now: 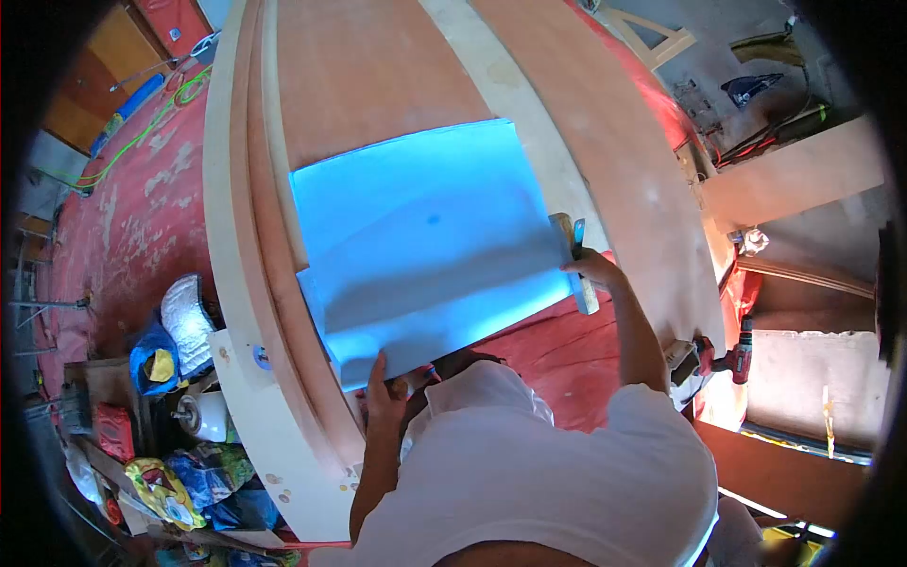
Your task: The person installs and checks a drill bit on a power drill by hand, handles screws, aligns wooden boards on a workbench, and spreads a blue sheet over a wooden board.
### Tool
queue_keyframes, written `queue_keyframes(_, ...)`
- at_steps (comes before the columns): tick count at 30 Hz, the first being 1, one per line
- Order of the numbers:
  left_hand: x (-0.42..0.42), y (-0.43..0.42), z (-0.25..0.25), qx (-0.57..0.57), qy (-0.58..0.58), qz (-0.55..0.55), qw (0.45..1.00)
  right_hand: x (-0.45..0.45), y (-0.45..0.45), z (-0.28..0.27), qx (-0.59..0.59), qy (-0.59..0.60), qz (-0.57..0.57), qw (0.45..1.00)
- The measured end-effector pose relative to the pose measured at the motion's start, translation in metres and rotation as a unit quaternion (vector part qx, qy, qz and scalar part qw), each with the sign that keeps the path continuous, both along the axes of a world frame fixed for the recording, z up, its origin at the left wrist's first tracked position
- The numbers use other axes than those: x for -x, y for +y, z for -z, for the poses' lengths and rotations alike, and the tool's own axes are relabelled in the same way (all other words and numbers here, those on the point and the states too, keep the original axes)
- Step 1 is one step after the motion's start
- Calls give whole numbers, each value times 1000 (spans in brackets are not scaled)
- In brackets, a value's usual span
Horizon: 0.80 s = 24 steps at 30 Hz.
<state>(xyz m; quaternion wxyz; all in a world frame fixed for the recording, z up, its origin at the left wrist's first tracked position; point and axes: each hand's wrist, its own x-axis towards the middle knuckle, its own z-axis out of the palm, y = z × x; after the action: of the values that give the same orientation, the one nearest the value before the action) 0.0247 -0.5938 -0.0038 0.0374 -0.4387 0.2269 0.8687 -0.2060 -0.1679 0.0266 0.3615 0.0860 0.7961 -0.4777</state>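
Panels are overlaid by the sheet, best kept flat between left fingers, grip unclear, and right fingers, wrapped round a block.

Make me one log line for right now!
left hand: at near edge of sheet | right hand: at its right edge | sheet: blue, over board

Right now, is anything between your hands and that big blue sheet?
Nothing visible separates the left hand from the big blue rectangular sheet. A pale, narrow, wooden-looking piece is partly under the right hand, but its fingertips seem to reach the sheet's right edge.
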Motion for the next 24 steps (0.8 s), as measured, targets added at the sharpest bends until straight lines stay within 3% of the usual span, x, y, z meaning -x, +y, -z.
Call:
queue_keyframes(5, -9, -6, 30, 36, 23, -2, 999, -31, 6, 33, 97, -83, 111, 986)
queue_keyframes(7, 0, -1, 8, 42, 29, -3, 999, -37, -1, 26, 75, -12, 65, 995)
queue_keyframes(9, -1, 1, -6, 37, 42, -1, 998, -37, -15, -13, -26, 34, 24, 999)
queue_keyframes(10, -5, -1, 23, 35, 37, 1, 999, -31, -11, -28, -75, 53, 3, 996)
queue_keyframes(11, -12, 9, 35, 20, 25, 7, 999, -14, 12, -8, -59, 93, -18, 994)
queue_keyframes(13, -10, 29, 44, -8, 7, 16, 1000, 16, 21, -42, -122, 170, -70, 975)
queue_keyframes(14, -2, 45, 39, -45, 34, 31, 998, 35, 29, -62, -145, 220, -104, 959)
queue_keyframes(15, 4, 68, 30, -83, 60, 43, 994, 48, 33, -99, -91, 271, -134, 949)
queue_keyframes(17, 24, 119, 4, -128, 91, 61, 986, 80, 42, -165, -247, 242, -155, 926)
queue_keyframes(18, 43, 149, -14, -136, 97, 64, 984, 97, 62, -181, -271, 343, -193, 879)
queue_keyframes(19, 62, 177, -25, -142, 103, 64, 982, 107, 85, -202, -241, 273, -133, 922)
queue_keyframes(20, 82, 203, -24, -200, 123, 80, 969, 137, 135, -188, -232, 347, -159, 895)
queue_keyframes(21, 104, 228, -19, -255, 145, 94, 951, 135, 141, -220, -263, 325, -146, 897)
queue_keyframes(22, 123, 251, -14, -309, 163, 110, 931, 146, 173, -216, -290, 355, -112, 881)
queue_keyframes(24, 163, 304, 2, -301, 151, 132, 932, 179, 246, -202, -291, 296, -108, 903)
